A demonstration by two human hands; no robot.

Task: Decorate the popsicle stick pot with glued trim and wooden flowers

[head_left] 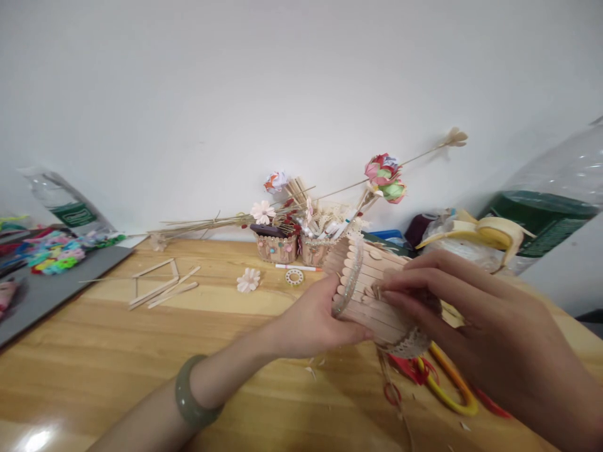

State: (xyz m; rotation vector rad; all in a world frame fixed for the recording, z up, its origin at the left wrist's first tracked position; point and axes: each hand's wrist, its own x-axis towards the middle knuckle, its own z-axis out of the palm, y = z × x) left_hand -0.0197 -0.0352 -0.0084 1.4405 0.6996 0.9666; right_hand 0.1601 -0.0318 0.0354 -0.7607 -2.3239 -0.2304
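Note:
A round holder made of wooden craft sticks, with a clear beaded band near its mouth and lace at its base, lies tilted on its side above the wooden table. My left hand, with a green bangle on the wrist, grips it from below. My right hand curls over the top, its fingertips pinching a small pale piece against the sticks.
Yellow-handled scissors and red scraps lie under my right hand. Two small decorated pots with paper flowers stand at the wall. Loose sticks, a paper flower, a tape ring, a banana and plastic bottles surround them.

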